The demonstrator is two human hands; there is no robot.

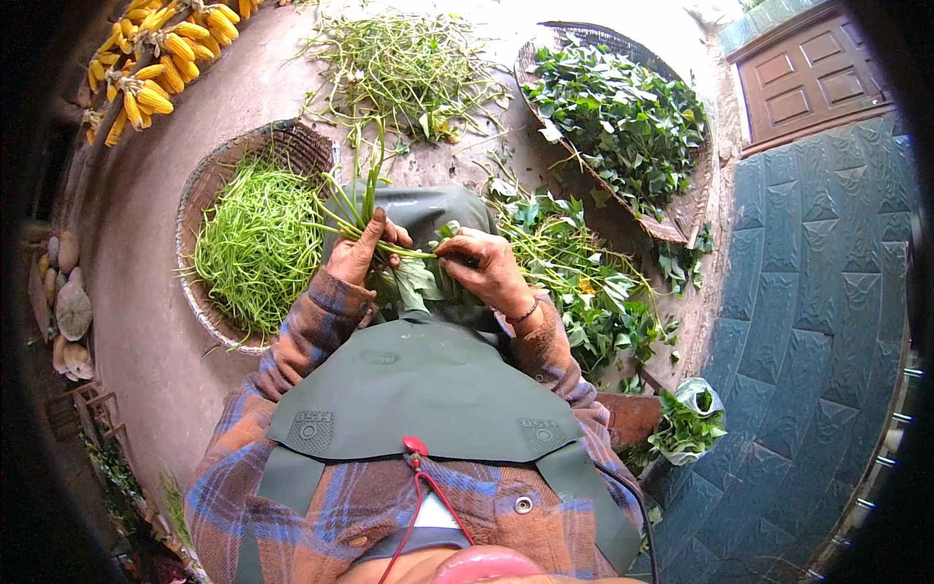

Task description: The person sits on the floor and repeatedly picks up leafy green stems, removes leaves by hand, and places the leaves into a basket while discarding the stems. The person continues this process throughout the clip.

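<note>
My left hand [370, 247] grips a small bunch of green leaf stalks [371, 191] above my lap, their long ends pointing up and to the left. With thumb and fingers, my right hand [483, 264] pinches the other end of a stalk. A broad green leaf [416, 281] hangs beneath the hands against the dark green waterproof apron [430, 372]. On the left stands a round woven basket [188, 252] heaped with thin green stalks [255, 248]. Leafy vines [584, 285] lie on the ground to my right.
Ahead lies a pile of stripped vines [408, 69]. A large woven basket [700, 208] of leaves [620, 117] is at the far right. A plastic bag [704, 398] with greens sits near the blue tiled wall [795, 306]. Corn cobs [157, 66] hang upper left; gourds [73, 314] lie left.
</note>
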